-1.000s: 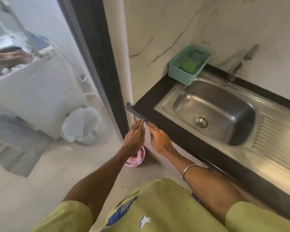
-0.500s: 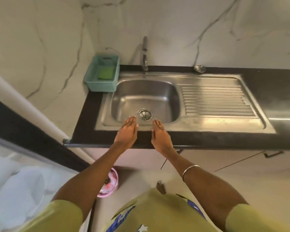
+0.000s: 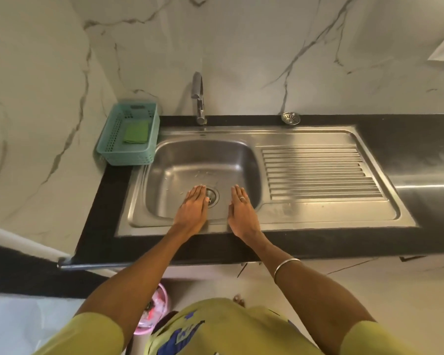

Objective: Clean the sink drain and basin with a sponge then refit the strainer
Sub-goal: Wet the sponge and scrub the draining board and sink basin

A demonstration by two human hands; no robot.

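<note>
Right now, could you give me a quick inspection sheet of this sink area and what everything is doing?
Surface: black stone counter holding a steel sink basin with ribbed drainboard.
Job's things: green sponge lies in the teal plastic basket; round metal strainer sits on the counter by the wall; drain open.
Clutter: pink tub on the floor.
Hands: left hand and right hand flat, empty, either side of the drain.
Cables: nothing seen.
Surroundings: marble wall, chrome tap.
</note>
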